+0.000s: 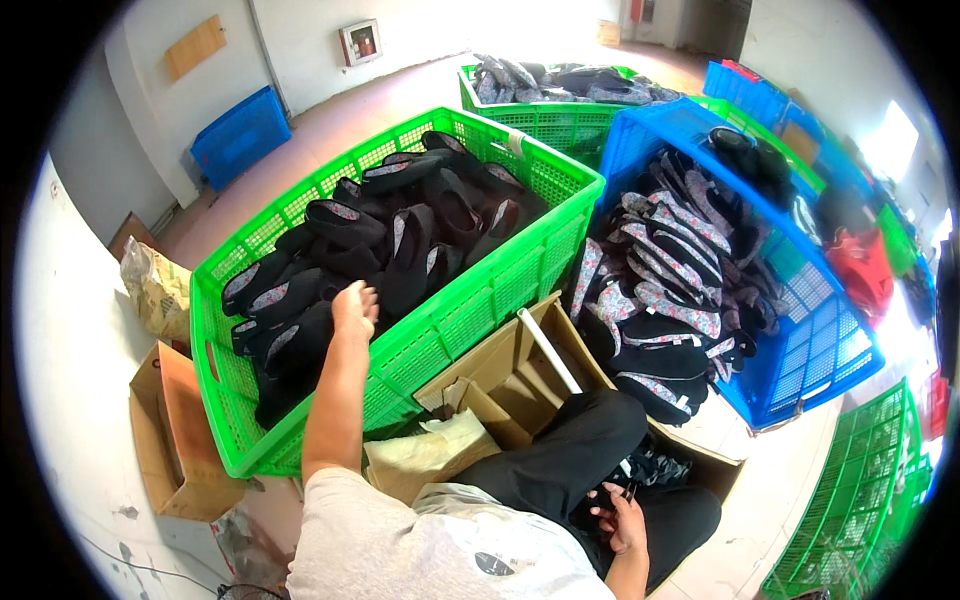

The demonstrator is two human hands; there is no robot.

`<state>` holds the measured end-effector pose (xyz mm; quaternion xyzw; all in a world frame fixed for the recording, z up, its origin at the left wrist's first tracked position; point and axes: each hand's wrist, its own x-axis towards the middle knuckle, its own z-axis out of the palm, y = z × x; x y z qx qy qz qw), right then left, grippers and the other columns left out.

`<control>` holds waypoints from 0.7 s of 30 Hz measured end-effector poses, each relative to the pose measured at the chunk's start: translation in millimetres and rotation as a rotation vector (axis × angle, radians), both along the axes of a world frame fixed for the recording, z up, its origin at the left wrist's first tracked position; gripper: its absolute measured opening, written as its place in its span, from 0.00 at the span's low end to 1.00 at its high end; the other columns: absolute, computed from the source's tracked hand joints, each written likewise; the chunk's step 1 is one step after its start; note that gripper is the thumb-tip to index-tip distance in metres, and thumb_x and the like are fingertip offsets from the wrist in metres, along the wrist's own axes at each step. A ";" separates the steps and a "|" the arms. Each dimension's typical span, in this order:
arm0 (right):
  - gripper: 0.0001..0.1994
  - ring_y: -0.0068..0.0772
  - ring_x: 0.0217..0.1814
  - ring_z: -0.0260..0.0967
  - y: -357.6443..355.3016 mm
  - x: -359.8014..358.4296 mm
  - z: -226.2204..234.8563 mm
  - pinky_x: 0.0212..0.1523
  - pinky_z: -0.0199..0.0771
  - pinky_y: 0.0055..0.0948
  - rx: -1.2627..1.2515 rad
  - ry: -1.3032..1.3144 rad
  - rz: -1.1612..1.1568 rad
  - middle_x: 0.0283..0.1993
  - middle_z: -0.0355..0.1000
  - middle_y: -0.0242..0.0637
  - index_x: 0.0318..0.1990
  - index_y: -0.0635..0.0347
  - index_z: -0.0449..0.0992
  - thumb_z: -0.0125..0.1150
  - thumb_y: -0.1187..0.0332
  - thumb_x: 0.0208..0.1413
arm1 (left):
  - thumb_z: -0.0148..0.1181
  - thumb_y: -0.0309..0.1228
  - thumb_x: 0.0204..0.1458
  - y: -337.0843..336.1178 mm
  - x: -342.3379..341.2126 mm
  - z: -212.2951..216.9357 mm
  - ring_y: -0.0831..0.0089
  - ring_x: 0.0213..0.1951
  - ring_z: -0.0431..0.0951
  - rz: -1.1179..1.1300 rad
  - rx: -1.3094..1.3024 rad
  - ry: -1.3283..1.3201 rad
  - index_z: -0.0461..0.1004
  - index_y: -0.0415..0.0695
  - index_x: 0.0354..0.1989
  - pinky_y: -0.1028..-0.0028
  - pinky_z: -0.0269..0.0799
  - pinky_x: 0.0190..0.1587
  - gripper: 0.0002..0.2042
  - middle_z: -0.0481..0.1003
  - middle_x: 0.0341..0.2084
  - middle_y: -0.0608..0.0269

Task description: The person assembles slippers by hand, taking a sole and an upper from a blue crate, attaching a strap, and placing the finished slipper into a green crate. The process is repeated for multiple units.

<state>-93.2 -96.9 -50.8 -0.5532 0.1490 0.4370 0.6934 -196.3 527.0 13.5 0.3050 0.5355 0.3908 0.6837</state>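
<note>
Green plastic crate (480,290) sits dead centre on the floor, packed with black shoes (400,240); left hand (354,308) reaches in, fingers spread loose over the pile, clamped on nothing. Right hand (622,518) rests low by the lap, its grip too hidden to call. Blue crate (820,340) of floral shoes stands just right, open cardboard box (520,370) between them. Pale tiled floor, white wall, small red-and-white wall box (360,42).

Glossy green plastic lattice crate (480,290), matt black cloth shoes (400,240) inside it, plain brown cardboard box (510,375) beside it, glossy blue plastic crate (820,340) right of it
</note>
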 end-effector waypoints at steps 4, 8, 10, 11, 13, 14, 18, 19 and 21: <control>0.14 0.26 0.30 0.75 4.6 3.5 -4.3 0.17 0.56 0.17 -0.071 -0.008 -0.064 0.44 0.79 0.40 0.56 0.59 0.70 0.50 0.66 0.67 | 0.57 0.34 0.59 -58.2 35.1 20.1 0.68 0.38 0.79 -0.741 0.570 0.309 0.76 0.40 0.47 0.69 0.74 0.42 0.13 0.80 0.39 0.60; 0.12 0.25 0.30 0.75 7.9 8.0 -5.7 0.18 0.56 0.16 -0.100 -0.007 -0.085 0.43 0.79 0.39 0.54 0.57 0.71 0.50 0.66 0.67 | 0.55 0.37 0.59 -86.1 50.2 39.6 0.59 0.39 0.81 -0.760 1.091 0.828 0.78 0.41 0.45 0.64 0.74 0.43 0.14 0.81 0.35 0.53; 0.11 0.24 0.29 0.75 10.1 7.4 -6.7 0.18 0.54 0.16 -0.116 -0.001 -0.089 0.43 0.79 0.38 0.53 0.56 0.72 0.50 0.68 0.66 | 0.54 0.40 0.58 -96.6 56.3 52.8 0.50 0.43 0.79 -0.707 1.055 0.905 0.79 0.43 0.44 0.58 0.73 0.47 0.15 0.80 0.39 0.49; 0.11 0.24 0.29 0.75 9.9 7.9 -7.2 0.18 0.54 0.16 -0.123 -0.001 -0.093 0.43 0.79 0.38 0.52 0.56 0.72 0.50 0.68 0.66 | 0.54 0.40 0.58 -97.3 61.4 51.4 0.50 0.43 0.79 -0.702 1.076 0.913 0.79 0.43 0.44 0.58 0.73 0.47 0.15 0.80 0.39 0.49; 0.10 0.24 0.29 0.75 11.2 9.6 -8.0 0.18 0.54 0.16 -0.131 0.000 -0.091 0.43 0.79 0.38 0.52 0.56 0.72 0.50 0.68 0.66 | 0.54 0.40 0.58 -96.1 67.4 51.3 0.51 0.43 0.79 -0.681 1.119 0.935 0.79 0.43 0.43 0.59 0.73 0.47 0.15 0.80 0.39 0.49; 0.10 0.24 0.29 0.73 10.7 10.0 -8.7 0.20 0.55 0.17 -0.120 -0.008 -0.089 0.42 0.79 0.37 0.51 0.55 0.73 0.51 0.67 0.66 | 0.54 0.40 0.58 -96.9 71.6 51.0 0.50 0.43 0.79 -0.683 1.141 0.914 0.79 0.43 0.43 0.58 0.73 0.47 0.15 0.80 0.39 0.49; 0.09 0.24 0.29 0.74 12.0 12.2 -16.3 0.20 0.55 0.16 -0.113 -0.012 -0.082 0.40 0.79 0.36 0.50 0.55 0.73 0.50 0.69 0.66 | 0.56 0.40 0.56 -90.3 81.3 47.7 0.51 0.43 0.79 -0.729 1.080 0.883 0.78 0.41 0.44 0.59 0.73 0.48 0.15 0.80 0.39 0.48; 0.09 0.23 0.29 0.74 11.7 12.2 -17.5 0.20 0.55 0.16 -0.115 -0.017 -0.080 0.40 0.79 0.35 0.50 0.55 0.72 0.50 0.69 0.66 | 0.57 0.40 0.56 -88.9 84.5 49.4 0.51 0.46 0.79 -0.762 1.038 0.874 0.77 0.41 0.46 0.59 0.72 0.49 0.16 0.80 0.41 0.48; 0.08 0.23 0.29 0.74 11.3 11.6 -17.8 0.20 0.54 0.16 -0.126 -0.019 -0.082 0.40 0.79 0.35 0.50 0.54 0.72 0.50 0.70 0.66 | 0.59 0.40 0.55 -84.5 89.0 44.6 0.51 0.51 0.75 -0.712 1.109 0.953 0.75 0.41 0.49 0.59 0.71 0.52 0.19 0.77 0.45 0.48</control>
